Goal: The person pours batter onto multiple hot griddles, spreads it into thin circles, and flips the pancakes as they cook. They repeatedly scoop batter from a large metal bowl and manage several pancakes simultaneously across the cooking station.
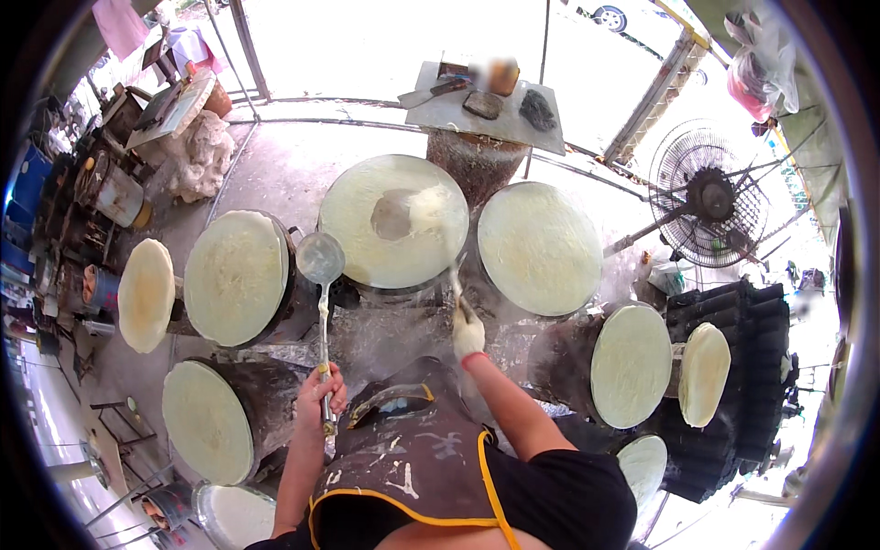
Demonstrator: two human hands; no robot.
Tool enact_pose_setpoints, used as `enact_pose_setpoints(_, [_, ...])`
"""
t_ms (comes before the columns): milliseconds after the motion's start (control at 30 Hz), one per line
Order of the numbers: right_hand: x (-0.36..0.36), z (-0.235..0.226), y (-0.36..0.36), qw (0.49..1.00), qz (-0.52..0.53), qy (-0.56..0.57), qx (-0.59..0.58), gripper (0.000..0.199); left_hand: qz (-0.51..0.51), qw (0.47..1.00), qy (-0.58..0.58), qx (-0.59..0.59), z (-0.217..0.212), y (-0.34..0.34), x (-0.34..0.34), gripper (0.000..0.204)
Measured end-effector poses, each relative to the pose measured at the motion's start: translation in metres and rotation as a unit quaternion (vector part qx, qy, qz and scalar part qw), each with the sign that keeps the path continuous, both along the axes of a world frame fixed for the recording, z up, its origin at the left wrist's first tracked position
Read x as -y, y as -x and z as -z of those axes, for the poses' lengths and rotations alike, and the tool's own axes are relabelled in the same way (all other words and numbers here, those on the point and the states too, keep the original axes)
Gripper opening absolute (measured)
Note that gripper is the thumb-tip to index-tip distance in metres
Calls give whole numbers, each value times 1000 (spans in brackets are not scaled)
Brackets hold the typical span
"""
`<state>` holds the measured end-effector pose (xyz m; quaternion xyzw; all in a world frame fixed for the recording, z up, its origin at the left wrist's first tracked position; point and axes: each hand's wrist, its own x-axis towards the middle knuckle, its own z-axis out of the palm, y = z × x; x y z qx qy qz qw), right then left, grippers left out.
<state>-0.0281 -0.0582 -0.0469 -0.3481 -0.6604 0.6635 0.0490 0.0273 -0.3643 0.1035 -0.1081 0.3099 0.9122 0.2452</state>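
Observation:
My left hand (320, 392) grips the long handle of a metal ladle (320, 258), its bowl held up between two round pans. My right hand (467, 334), in a white glove, holds a tool (438, 220) whose blurred white end sweeps over the middle round pan (353, 206). That pan is coated with pale batter, with a bare grey patch near its middle. A batter container (390, 401) with a yellow-edged rim sits right in front of me, below both hands.
Several more round pans with pale sheets ring me: left (236, 278), right (539, 247), lower left (207, 422), far right (631, 365). A standing fan (710, 197) is at the right, black crates (733, 321) below it, a small table (486, 105) behind.

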Motion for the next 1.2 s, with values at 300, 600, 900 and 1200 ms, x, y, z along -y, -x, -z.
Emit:
enact_pose_setpoints(300, [-7, 20, 112, 989, 68, -19, -133, 38, 7, 999, 29, 21, -7, 12, -14, 22])
enact_pose_setpoints(600, [-65, -32, 133, 963, -178, -203, -18, 38, -16, 998, 49, 48, -5, 19, -46, 21])
enact_pose_setpoints(900, [-113, 5, 198, 873, -367, -313, -66, 32, -62, 993, 23, 93, 9, 15, -88, 19])
enact_pose_setpoints(1200, [-119, -20, 206, 909, -409, -69, 33, 36, -76, 984, 59, 151, 23, -3, -91, 15])
